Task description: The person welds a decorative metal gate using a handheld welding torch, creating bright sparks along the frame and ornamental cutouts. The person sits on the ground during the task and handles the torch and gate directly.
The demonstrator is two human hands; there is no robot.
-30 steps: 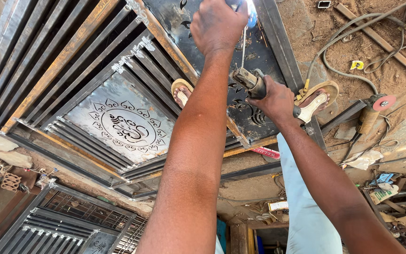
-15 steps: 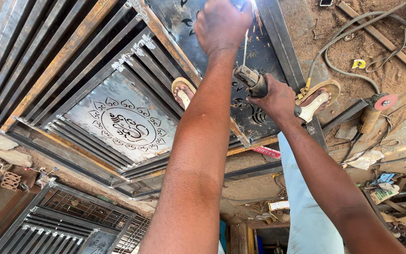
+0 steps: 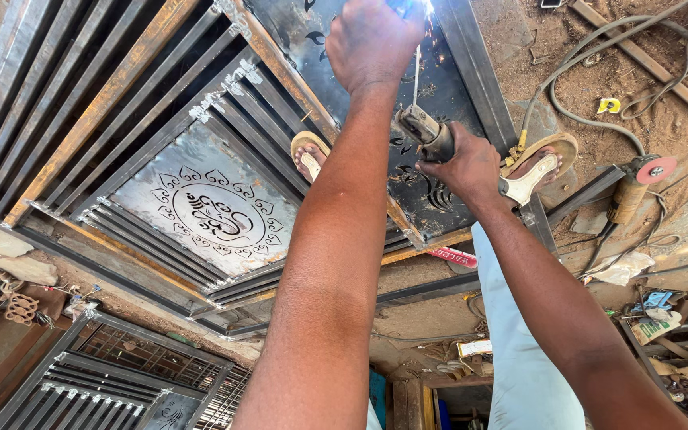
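Head view: right hand (image 3: 463, 163) grips cylindrical electrode holder (image 3: 425, 134) over patterned steel gate (image 3: 201, 207)

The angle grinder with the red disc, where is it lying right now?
In the head view, the angle grinder with the red disc lies on the dirt ground at the right, just beyond the metal gate frame's edge, right of the right hand and the sandalled foot.

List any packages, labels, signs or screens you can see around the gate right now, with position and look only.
Flat pack: lies on the ground at the edge of the metal gate, below the right hand; long and thin, red and white.
Small tag: on the dirt at upper right, beside the cable; yellow, crumpled.
Carton scraps: among the litter at lower right; pale card with green.
No screens or signs show.
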